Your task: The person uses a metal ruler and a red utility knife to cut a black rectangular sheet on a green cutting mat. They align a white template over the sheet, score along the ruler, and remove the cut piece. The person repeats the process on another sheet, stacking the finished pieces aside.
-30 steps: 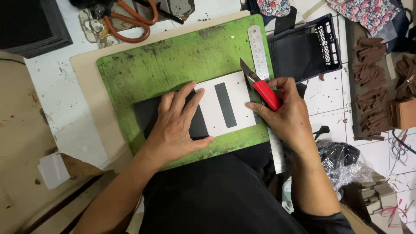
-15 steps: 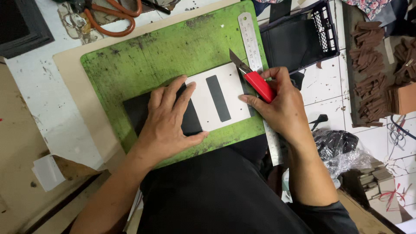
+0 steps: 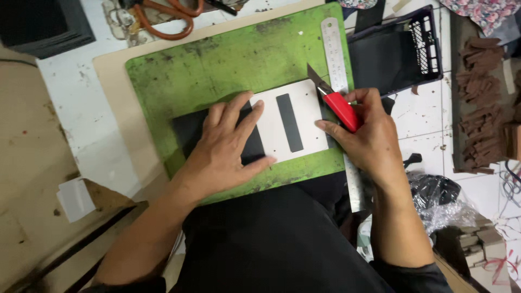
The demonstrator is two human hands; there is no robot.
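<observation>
**Inspector A:** Right hand: state of the fingers?

**Inspector B:** Closed around the red-handled utility knife with a dark snap-off blade. The blade tip sits at the upper right corner of the white rectangular card template with a long dark slot. The index finger rests at the template's right edge.

**Inspector A:** Left hand?

**Inspector B:** Fingers spread and flat, gripping nothing. They press down across the left part of the template and onto the flat black sheet of material lying under it.

**Inspector A:** Location of the sheet and template?

**Inspector B:** Both lie on the worn green cutting mat, towards its near edge. The mat rests on a pale tan board.

**Inspector A:** Surroundings?

**Inspector B:** A steel ruler lies along the mat's right side, passing under the knife hand. Beyond it, a dark plastic crate holds black pieces. Stacks of brown cut strips sit at the far right. Orange-handled scissors lie beyond the board, at the top. A crumpled black plastic bag lies near the right forearm.
</observation>
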